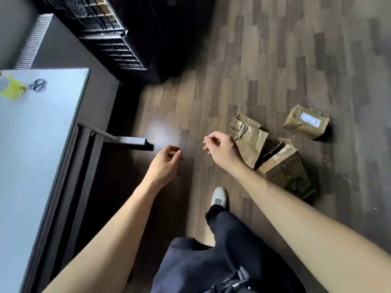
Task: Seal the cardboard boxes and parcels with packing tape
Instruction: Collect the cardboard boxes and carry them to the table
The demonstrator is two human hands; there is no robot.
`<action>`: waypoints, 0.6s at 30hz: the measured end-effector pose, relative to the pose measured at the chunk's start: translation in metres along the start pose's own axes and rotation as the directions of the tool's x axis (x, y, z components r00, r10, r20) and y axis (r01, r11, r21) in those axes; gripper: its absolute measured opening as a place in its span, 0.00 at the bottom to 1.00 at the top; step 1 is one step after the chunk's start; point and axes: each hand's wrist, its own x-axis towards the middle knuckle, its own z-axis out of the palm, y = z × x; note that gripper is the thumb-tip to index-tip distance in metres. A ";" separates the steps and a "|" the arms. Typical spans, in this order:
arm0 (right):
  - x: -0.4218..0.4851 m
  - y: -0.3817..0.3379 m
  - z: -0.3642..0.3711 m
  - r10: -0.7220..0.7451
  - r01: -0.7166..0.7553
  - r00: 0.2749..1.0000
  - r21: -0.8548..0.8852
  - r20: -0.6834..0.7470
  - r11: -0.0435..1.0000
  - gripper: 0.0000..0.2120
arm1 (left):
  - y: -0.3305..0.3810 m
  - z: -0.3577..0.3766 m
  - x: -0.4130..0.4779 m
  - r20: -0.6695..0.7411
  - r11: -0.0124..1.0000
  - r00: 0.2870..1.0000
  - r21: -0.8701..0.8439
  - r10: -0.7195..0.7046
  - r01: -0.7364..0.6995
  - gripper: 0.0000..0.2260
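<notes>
Looking down at the floor [264, 60], where do the parcels lie?

Three of them sit on the wood at the person's right: a crumpled brown parcel [249, 140], a cardboard box [285, 166] touching it on the near side, and a labelled parcel [306, 121] a little apart, farther right.

And the hands?

Both hang over the floor. The left hand [167, 163] has a loose grip, fingers curled and holding nothing. The right hand [220, 149] hovers just left of the crumpled parcel, partly covering its edge; its grip is also loosely curled, with nothing seen in it.

What is on the bench [38, 144]?

At its far end lie a pair of scissors [37, 85] and a yellow-green thing [11, 90], too blurred to name.

Anything else?

One pale shoe [219, 196] steps forward under dark trousers [228, 250].
</notes>
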 end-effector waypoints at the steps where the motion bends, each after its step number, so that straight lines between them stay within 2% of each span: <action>1: 0.010 -0.003 -0.001 0.011 -0.011 1.000 0.002 -0.009 1.000 0.13 | 0.008 -0.002 0.014 0.011 1.000 1.000 0.001 0.010 -0.010 0.10; 6: 0.046 -0.008 -0.012 0.079 -0.073 0.991 0.054 -0.105 0.996 0.13 | 0.043 0.008 0.069 0.151 0.997 0.987 0.038 0.058 -0.065 0.10; 12: 0.080 0.020 -0.023 0.205 -0.184 0.948 0.105 -0.244 0.977 0.11 | 0.059 0.048 0.148 0.340 0.975 0.933 0.139 0.117 -0.173 0.06; 14: 0.089 0.043 -0.025 0.274 -0.240 0.913 0.147 -0.302 0.960 0.10 | 0.053 0.071 0.178 0.395 0.969 0.909 0.142 0.132 -0.202 0.02; 18: 0.106 0.090 -0.028 0.368 -0.323 0.819 0.176 -0.440 0.930 0.12 | 0.032 0.120 0.235 0.504 0.946 0.849 0.168 0.157 -0.275 0.01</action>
